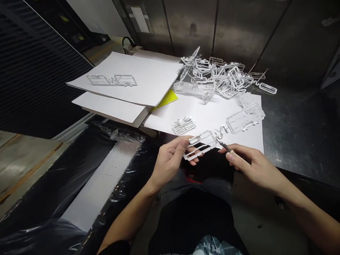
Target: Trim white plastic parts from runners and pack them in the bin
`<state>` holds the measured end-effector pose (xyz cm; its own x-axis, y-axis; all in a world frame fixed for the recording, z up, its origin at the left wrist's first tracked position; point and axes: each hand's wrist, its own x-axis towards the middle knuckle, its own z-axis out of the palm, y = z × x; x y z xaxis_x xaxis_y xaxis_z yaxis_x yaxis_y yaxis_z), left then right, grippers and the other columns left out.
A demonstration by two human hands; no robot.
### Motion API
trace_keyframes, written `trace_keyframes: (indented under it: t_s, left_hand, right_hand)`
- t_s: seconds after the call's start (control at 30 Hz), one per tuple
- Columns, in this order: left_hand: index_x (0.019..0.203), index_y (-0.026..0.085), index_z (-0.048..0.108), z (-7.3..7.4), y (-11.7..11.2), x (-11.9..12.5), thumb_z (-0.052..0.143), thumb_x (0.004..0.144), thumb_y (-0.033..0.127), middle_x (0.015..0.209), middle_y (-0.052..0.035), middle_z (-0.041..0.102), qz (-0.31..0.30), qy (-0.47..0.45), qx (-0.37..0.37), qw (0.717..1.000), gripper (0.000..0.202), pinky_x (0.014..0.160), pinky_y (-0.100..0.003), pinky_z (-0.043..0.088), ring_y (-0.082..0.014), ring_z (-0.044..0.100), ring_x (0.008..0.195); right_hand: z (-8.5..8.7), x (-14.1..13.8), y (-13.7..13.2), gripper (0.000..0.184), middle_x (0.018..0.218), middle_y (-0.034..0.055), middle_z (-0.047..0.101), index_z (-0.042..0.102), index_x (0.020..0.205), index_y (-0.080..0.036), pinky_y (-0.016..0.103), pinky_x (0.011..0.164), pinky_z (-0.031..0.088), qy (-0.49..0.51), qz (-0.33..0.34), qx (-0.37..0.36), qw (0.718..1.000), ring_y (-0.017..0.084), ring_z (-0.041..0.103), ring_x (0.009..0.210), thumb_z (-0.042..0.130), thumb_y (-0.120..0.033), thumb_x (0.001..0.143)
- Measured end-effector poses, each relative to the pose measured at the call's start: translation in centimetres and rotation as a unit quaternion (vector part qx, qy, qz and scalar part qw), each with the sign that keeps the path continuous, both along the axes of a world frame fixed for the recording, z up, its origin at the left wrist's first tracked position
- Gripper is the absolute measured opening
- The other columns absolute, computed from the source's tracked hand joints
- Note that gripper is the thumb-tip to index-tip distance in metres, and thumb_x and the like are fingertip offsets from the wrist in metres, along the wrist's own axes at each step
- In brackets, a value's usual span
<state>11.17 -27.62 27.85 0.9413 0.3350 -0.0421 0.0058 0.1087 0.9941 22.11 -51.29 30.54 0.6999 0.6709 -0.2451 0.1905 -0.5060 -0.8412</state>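
Note:
My left hand (170,159) pinches a white moulded plastic frame (201,143) between thumb and fingers, just off the near edge of the table. A wavy plastic runner links that frame to a second frame (245,118) lying on the white sheet. My right hand (252,164) grips a thin knife-like tool (225,146) like a pen. Its dark tip touches the right end of the held frame, where the runner joins.
A pile of several white plastic frames (217,78) lies at the back of the dark table (292,124). Stacked white sheets (127,81) at left carry one frame pair (111,80). A small trimmed piece (183,125) lies on the near sheet. A black plastic-lined bin (87,184) stands lower left.

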Motion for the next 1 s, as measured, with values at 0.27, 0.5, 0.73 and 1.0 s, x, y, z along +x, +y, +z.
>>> trace_keyframes:
  t_s: [0.27,0.5,0.73,1.0]
  left_hand:
    - [0.113,0.013,0.074,-0.2,0.2,0.1,0.066,0.104,0.055,0.081,-0.0069,0.081,-0.017,-0.008,0.004,1.0,0.044,0.057,-0.026,0.065,-0.0177,0.076,0.062]
    - [0.112,0.012,0.075,0.1,0.0,0.4,0.067,0.104,0.052,0.08,-0.0062,0.081,-0.03,-0.007,-0.005,1.0,0.042,0.057,-0.024,0.065,-0.0164,0.076,0.061]
    - [0.136,0.017,0.07,-0.8,0.3,0.8,0.071,0.102,0.053,0.114,-0.0119,0.08,-0.038,-0.028,0.129,0.991,0.049,0.072,-0.03,0.069,-0.0189,0.079,0.083]
    - [0.143,0.02,0.063,-2.9,0.3,1.8,0.083,0.095,0.029,0.127,-0.0102,0.077,-0.009,-0.144,0.463,0.875,0.052,0.101,-0.035,0.064,-0.0204,0.076,0.109]
  right_hand:
    - [-0.5,0.1,-0.4,0.051,0.108,0.0022,0.08,0.081,0.114,-0.029,0.033,0.077,0.053,0.007,-0.012,0.001,1.0,0.02,0.068,0.082,0.06,-0.073,0.101]
    - [-0.5,0.1,-0.4,0.052,0.112,0.0045,0.081,0.081,0.113,-0.026,0.034,0.083,0.056,0.01,-0.018,0.009,1.0,0.023,0.073,0.09,0.061,-0.073,0.101]
    - [-0.7,0.5,-0.3,0.047,0.098,0.0029,0.079,0.079,0.1,-0.025,0.033,0.074,0.05,-0.029,-0.031,0.003,0.999,0.025,0.07,0.093,0.059,-0.068,0.102]
    - [-2.0,1.5,-0.3,0.046,0.081,0.0005,0.068,0.074,0.09,-0.023,0.031,0.069,0.043,-0.023,-0.034,-0.002,0.999,0.02,0.058,0.078,0.059,-0.065,0.102]
